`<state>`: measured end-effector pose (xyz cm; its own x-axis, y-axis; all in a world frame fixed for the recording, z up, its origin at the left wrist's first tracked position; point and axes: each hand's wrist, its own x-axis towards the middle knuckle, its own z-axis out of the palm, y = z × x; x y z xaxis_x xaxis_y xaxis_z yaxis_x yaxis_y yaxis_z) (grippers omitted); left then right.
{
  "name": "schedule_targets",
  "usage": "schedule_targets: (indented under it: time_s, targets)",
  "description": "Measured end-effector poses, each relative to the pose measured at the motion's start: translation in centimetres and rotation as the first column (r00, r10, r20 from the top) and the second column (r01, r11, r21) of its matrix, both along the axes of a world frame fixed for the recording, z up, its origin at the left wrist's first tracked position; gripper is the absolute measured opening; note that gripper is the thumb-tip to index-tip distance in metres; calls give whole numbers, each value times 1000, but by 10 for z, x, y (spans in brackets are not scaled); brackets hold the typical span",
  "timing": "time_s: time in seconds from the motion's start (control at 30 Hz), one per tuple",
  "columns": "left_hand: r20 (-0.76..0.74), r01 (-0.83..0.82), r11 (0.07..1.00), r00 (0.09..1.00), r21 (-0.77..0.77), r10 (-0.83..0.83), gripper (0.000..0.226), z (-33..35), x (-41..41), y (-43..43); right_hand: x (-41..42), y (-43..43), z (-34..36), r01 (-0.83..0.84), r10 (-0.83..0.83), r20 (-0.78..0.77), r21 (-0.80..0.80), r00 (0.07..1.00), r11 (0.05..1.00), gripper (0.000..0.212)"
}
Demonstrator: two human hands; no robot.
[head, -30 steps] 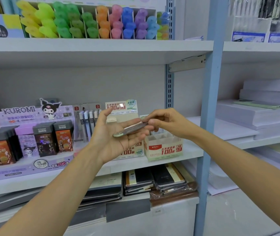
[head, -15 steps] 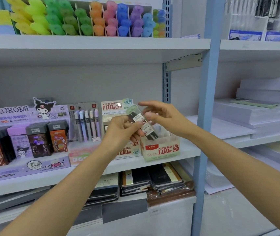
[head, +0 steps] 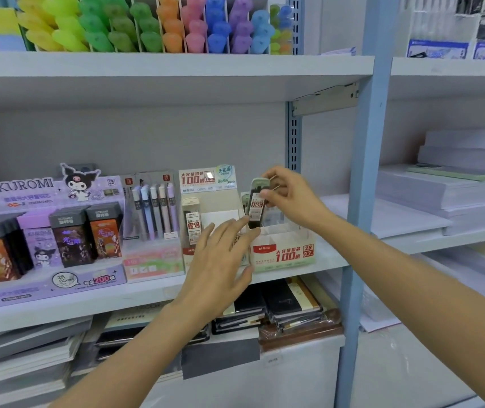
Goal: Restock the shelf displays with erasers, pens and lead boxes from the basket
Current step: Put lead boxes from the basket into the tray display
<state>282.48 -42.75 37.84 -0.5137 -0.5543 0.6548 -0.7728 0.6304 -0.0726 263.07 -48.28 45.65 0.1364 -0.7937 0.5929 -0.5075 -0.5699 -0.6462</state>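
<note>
I had right hand [head: 291, 198] pinching lead box [head: 257, 206] upright over the 0.7 tray [head: 282, 256], left hand [head: 220, 260] open alongside; needed a straight-down drop.

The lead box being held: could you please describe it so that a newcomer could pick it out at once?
Find the blue upright post; just left of it on the middle shelf stands a white display carton marked 2B 0.7. The lead box is the slim dark case with a pale green cap, the only one pinched by the right hand over that carton.
</note>
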Motion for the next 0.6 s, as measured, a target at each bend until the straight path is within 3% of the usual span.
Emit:
schedule_targets:
  time_s: [0.13,0.3,0.4,0.5,0.6]
  targets:
    - [30,-4,1000,1000,-18,5,61,0,-1,-1,4,-9,-7,33,-16,-171,93,985,995,21]
    - [32,-8,1000,999,-6,8,65,1,-3,0,7,-13,-7,196,-246,-346,-173,906,965,18]
    - [-44,4,999,999,-45,-6,59,-5,0,10,10,2,-3,181,-270,-328,-276,905,944,23]
    - [-172,46,988,983,-146,-71,35,-37,17,29,23,42,-28,22,-107,-202,-384,974,923,17]
    - [-196,115,993,975,36,-106,15,-107,42,54,41,85,-97,-204,175,-148,-210,973,956,17]
